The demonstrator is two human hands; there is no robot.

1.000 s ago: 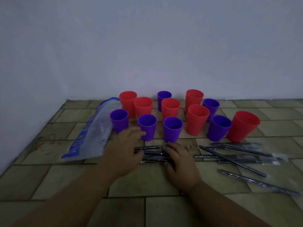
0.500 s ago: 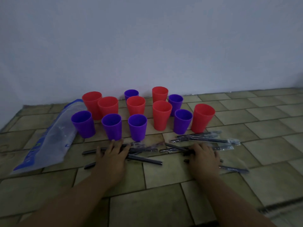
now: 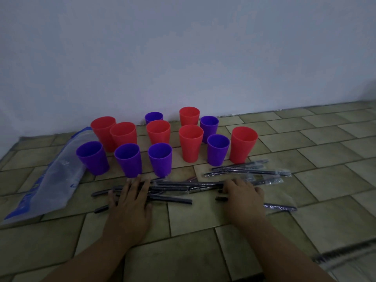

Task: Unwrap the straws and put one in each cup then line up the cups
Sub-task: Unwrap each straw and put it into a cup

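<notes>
Dim tiled floor [image 3: 193,251]: left hand [image 3: 130,206] and right hand [image 3: 243,198] lie flat, partly hiding straws [image 3: 175,188].

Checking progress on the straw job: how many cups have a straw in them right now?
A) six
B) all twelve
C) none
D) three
C: no straw stands in any red cup or purple cup; the wrapped straws all lie on the floor.

It seemed a plain, dim room in a home. A bare, pale painted wall [image 3: 183,58] met a floor [image 3: 325,143] of worn greenish tiles. Plastic cups [image 3: 190,143] stood on the tiles close before the wall, wrapped straws [image 3: 244,170] lay farther from it, and a plastic bag [image 3: 55,184] reached its foot.
</notes>
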